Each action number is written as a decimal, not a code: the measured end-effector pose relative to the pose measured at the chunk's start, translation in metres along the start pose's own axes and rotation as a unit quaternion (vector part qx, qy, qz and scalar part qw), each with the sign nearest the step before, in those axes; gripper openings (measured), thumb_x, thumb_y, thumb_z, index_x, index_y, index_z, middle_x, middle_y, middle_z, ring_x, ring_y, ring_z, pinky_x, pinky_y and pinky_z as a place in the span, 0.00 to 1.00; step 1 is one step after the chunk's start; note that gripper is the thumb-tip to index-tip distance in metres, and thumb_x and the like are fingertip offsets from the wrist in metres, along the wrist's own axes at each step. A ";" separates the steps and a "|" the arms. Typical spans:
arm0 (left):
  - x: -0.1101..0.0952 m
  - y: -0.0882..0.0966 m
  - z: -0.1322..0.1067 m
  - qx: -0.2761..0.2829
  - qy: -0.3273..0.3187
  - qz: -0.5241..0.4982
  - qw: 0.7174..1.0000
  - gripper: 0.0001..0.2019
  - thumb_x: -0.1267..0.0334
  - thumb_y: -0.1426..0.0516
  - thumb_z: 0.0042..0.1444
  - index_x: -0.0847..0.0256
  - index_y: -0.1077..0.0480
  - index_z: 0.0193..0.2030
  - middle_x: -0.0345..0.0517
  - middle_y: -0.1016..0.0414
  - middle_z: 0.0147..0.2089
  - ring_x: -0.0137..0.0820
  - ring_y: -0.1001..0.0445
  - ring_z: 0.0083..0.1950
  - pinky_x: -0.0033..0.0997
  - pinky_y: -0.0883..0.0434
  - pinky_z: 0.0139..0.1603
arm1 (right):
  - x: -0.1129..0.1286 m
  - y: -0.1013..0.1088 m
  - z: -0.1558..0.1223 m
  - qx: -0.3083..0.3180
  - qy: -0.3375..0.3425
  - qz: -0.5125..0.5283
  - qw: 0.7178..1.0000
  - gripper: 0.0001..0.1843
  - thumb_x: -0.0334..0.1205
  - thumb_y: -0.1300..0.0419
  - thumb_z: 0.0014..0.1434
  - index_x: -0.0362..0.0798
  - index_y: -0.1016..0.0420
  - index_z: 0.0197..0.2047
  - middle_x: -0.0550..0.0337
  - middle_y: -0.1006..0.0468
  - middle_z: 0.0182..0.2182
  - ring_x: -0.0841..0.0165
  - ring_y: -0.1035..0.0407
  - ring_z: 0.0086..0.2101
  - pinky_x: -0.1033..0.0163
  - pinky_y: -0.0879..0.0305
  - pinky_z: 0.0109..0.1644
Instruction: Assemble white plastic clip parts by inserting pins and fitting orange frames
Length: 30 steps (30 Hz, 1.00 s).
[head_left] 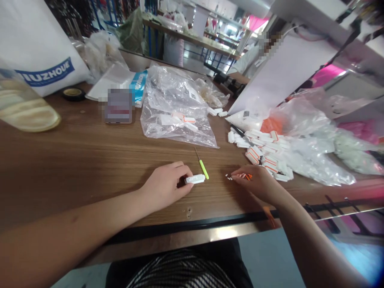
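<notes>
I cannot tell whether the right hand [257, 184] pinches anything: its fingertips come down to the tabletop [126, 160] at some small white bits [229, 177] and orange bits [249, 177], and the hand covers part of that scatter. The marking on the white piece [196, 179] is too small for me to read. My view shows the left hand [169, 182] gripping this piece by its left end, between thumb and fingers; the rest juts out rightward. Just beside its free end lies 1 yellow-green-handled tool [203, 169], thin tip pointing away. A heap of white pieces [270, 154], some orange-striped, sits just beyond the right hand, against clear bags [318, 154]. 1 blurred dark rectangle [118, 106] lies farther back.
</notes>
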<state>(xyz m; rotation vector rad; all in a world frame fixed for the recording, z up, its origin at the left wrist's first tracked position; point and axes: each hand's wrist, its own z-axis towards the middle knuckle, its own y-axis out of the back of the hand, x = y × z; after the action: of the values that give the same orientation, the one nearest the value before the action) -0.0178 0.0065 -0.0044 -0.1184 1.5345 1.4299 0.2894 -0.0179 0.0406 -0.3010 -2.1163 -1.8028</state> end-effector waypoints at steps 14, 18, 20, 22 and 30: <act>-0.001 0.002 0.000 0.006 0.005 0.000 1.000 0.04 0.62 0.42 0.57 0.56 0.27 0.38 0.37 0.32 0.32 0.26 0.34 0.30 0.29 0.38 0.32 | -0.007 0.004 -0.004 -0.018 0.067 -0.029 0.997 0.11 0.41 0.41 0.60 0.50 0.17 0.38 0.58 0.17 0.34 0.64 0.24 0.33 0.60 0.30 0.37; -0.002 0.003 0.000 0.007 0.002 0.004 1.000 0.04 0.62 0.42 0.58 0.57 0.27 0.38 0.37 0.32 0.32 0.26 0.34 0.31 0.29 0.38 0.33 | -0.003 -0.002 -0.005 -0.026 0.013 -0.016 0.999 0.11 0.44 0.39 0.59 0.51 0.16 0.33 0.58 0.17 0.30 0.63 0.24 0.31 0.61 0.31 0.33; -0.003 0.003 0.000 0.009 0.002 0.003 1.000 0.04 0.62 0.42 0.57 0.57 0.27 0.38 0.37 0.32 0.32 0.26 0.34 0.30 0.29 0.39 0.32 | -0.001 -0.007 -0.005 -0.031 -0.014 -0.017 0.999 0.10 0.44 0.38 0.57 0.51 0.16 0.32 0.58 0.17 0.30 0.63 0.24 0.30 0.62 0.31 0.32; -0.003 0.004 0.000 0.009 0.001 0.002 1.000 0.04 0.62 0.42 0.57 0.57 0.27 0.38 0.37 0.32 0.32 0.26 0.34 0.30 0.29 0.39 0.32 | 0.000 -0.011 -0.004 -0.038 -0.037 -0.015 0.998 0.10 0.45 0.38 0.57 0.50 0.16 0.32 0.58 0.17 0.29 0.63 0.24 0.30 0.62 0.32 0.32; -0.003 0.003 0.000 0.003 -0.004 -0.005 1.000 0.04 0.62 0.42 0.57 0.57 0.28 0.38 0.38 0.32 0.32 0.26 0.34 0.30 0.29 0.38 0.33 | 0.011 -0.007 0.000 -0.051 -0.058 0.025 0.997 0.10 0.45 0.36 0.53 0.48 0.19 0.27 0.60 0.21 0.21 0.67 0.30 0.23 0.64 0.39 0.26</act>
<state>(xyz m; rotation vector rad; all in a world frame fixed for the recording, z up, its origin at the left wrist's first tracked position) -0.0184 0.0063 -0.0003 -0.1168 1.5308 1.4154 0.2768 -0.0197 0.0379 -0.4913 -2.0764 -1.9115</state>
